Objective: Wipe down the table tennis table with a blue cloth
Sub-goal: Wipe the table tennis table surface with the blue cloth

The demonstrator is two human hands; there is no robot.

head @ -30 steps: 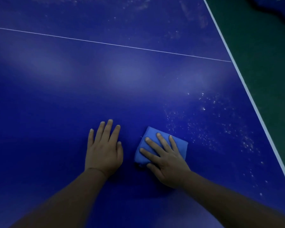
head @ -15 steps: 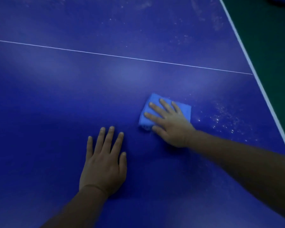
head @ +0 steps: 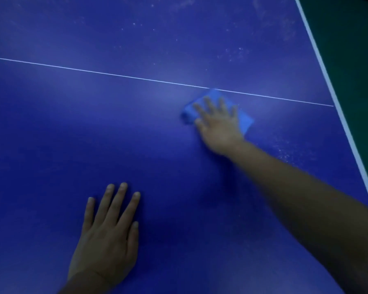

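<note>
A dark blue table tennis table [head: 94, 124] fills the view, crossed by a thin white centre line [head: 94, 72]. My right hand [head: 218, 126] lies flat with fingers spread on a folded light blue cloth [head: 245, 120], pressing it to the surface; the cloth's far corner touches the white line. The hand and cloth are blurred by motion. My left hand [head: 107, 234] rests palm down on the table nearer to me, fingers apart, holding nothing.
White dusty specks [head: 285, 151] dot the surface right of the cloth and beyond the line [head: 232, 52]. The table's white side edge [head: 336, 98] runs diagonally at the right, with green floor [head: 355, 49] past it.
My right hand has pushed the cloth away from me, from beside my left hand up to the white line. The left hand stayed planted on the table.
</note>
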